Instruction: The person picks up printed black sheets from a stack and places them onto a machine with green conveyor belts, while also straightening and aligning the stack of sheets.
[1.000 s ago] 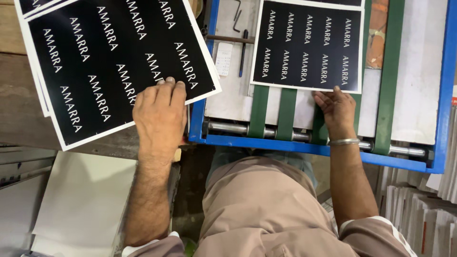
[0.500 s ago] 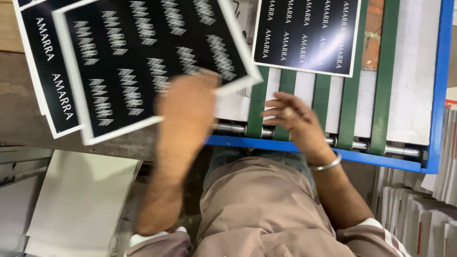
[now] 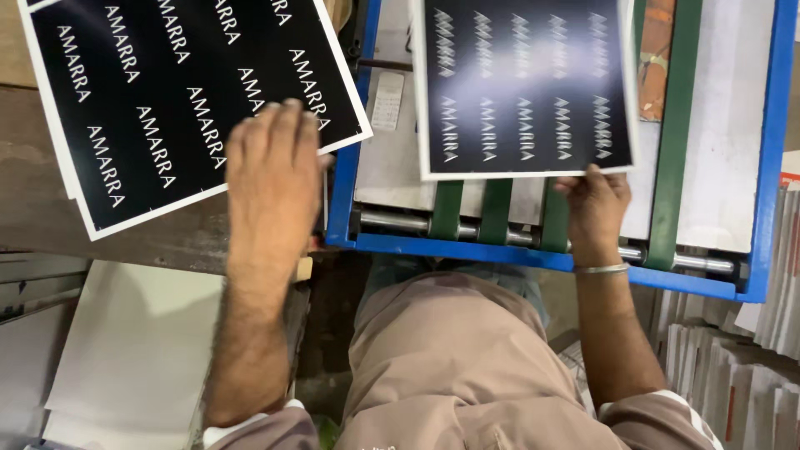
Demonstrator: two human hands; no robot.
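Far left, white boards [image 3: 125,358] lie low beside the table [image 3: 33,208], where they lay a second ago. On the table sits a stack of black sheets [image 3: 167,100] with white print and white borders; I can tell at least two by the edges showing at its left, the rest I cannot count. Half a second ago my left hand [image 3: 271,179] was carrying a sheet across toward the feeder; now it is back at the stack, palm down, fingers together and flat on the near edge of the top sheet, gripping nothing. Next comes the blue-framed feeder [image 3: 542,254] with four green belts [image 3: 496,212] running over a metal roller [image 3: 400,221]. One black sheet [image 3: 525,83], blurred, lies on the belts. A second ago a sheet lay there sharp and still. My right hand [image 3: 593,208], a metal bangle [image 3: 602,269] on the wrist, touches that sheet's near edge with its fingertips; I cannot tell whether it pinches it. Far right stand stacks of paper [image 3: 750,367].
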